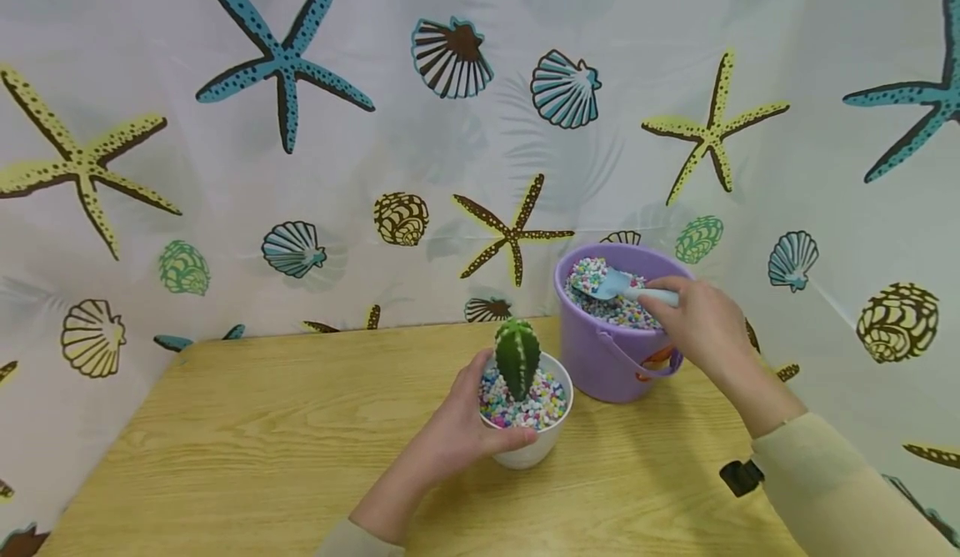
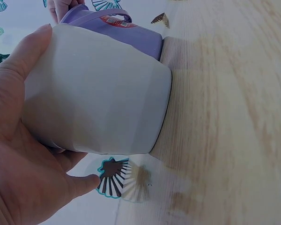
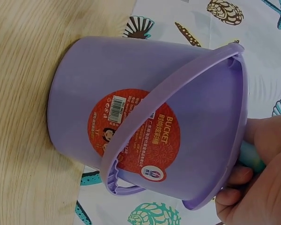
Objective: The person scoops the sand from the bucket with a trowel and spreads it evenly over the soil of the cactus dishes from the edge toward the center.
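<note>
My left hand [image 1: 463, 424] grips the side of a white pot [image 2: 98, 93], thumb across its near side. In the pot a small green cactus [image 1: 517, 358] stands upright amid multicoloured pebbles [image 1: 546, 400]. My right hand [image 1: 701, 319] holds the handle of a light blue toy shovel [image 1: 613, 283] over a purple bucket [image 1: 600, 357]. Small coloured pebbles heap on the shovel's blade, and more of them lie inside the bucket. In the right wrist view, the fingers of that hand are at the bucket's rim, which hides the blade.
The pot and bucket stand close together on a wooden table [image 1: 300, 424]. A white cloth [image 1: 337, 182] printed with starfish and shells hangs behind it and at both sides. The bucket's handle [image 3: 164, 93] hangs down its outside, across a red label [image 3: 150, 136].
</note>
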A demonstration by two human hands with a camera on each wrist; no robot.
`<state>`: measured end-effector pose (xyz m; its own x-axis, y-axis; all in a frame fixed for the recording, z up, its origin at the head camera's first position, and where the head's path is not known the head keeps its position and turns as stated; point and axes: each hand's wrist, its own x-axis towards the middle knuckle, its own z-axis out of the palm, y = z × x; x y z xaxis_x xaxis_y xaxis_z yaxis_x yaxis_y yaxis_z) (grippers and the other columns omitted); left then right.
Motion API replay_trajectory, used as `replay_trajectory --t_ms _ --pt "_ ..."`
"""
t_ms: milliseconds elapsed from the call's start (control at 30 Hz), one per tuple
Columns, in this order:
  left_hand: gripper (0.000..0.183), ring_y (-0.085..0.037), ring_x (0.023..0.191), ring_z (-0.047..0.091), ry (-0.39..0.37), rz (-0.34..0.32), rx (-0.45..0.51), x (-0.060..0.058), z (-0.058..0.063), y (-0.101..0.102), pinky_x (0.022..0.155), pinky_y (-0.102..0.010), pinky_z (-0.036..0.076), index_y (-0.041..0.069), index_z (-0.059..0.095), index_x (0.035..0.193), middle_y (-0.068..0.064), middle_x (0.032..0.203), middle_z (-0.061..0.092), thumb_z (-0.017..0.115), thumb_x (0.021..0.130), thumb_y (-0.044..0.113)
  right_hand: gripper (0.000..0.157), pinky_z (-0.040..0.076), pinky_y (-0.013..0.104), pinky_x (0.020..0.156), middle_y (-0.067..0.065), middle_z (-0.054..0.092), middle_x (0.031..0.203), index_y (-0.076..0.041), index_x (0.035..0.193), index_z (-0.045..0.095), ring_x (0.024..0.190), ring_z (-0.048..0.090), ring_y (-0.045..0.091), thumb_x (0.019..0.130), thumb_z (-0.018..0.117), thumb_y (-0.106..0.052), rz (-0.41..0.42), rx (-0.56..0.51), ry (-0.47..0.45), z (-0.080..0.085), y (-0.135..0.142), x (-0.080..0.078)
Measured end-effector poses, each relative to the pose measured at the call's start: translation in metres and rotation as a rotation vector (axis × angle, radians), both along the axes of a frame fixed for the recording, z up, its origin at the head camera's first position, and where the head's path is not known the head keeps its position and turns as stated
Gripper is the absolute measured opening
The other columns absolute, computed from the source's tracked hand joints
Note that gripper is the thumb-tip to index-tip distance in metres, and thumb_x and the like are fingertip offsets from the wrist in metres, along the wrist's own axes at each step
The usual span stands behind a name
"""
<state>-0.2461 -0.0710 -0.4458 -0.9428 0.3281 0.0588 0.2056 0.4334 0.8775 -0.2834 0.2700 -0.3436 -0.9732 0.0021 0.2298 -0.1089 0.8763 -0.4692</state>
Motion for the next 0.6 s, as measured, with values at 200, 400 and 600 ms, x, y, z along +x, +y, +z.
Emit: replay_trajectory --t_ms 200,400,600 --pt "0.125 -0.043 0.15 0.046 0.008 -0.008 0.005 0.0 -0.001 0.001 0.122 -0.066 0.039 0.015 0.024 0.174 -0.022 0.169 0.035 0.101 0.081 0.044 0.054 0.048 0.042 0.069 0.019 0.076 0.13 -0.011 0.148 0.071 0.084 0.066 0.028 0.112 0.062 -0.051 -0.018 -0.025 0.001 0.0 0.002 0.006" --pt "0.128 -0.043 0.153 0.043 0.006 -0.004 -0.011 0.0 0.0 0.0 0.123 -0.066 0.037 0.013 0.02 0.176 -0.022 0.173 0.032 0.1 0.082 0.046 0.057 0.042 0.039 0.057 0.013 0.077 0.105 -0.011 0.149 0.069 0.063 0.056 0.022 0.112 0.061 -0.053 -0.031 -0.072 0.004 0.001 0.004 0.013" --pt "0.129 -0.044 0.152 0.043 0.006 0.002 -0.006 0.001 0.0 0.0 0.123 -0.066 0.037 0.012 0.02 0.176 -0.024 0.173 0.031 0.1 0.081 0.046 0.057 0.044 0.038 0.061 0.018 0.076 0.118 -0.011 0.148 0.07 0.073 0.059 0.026 0.111 0.061 -0.054 -0.044 -0.117 0.041 -0.001 0.007 0.022"
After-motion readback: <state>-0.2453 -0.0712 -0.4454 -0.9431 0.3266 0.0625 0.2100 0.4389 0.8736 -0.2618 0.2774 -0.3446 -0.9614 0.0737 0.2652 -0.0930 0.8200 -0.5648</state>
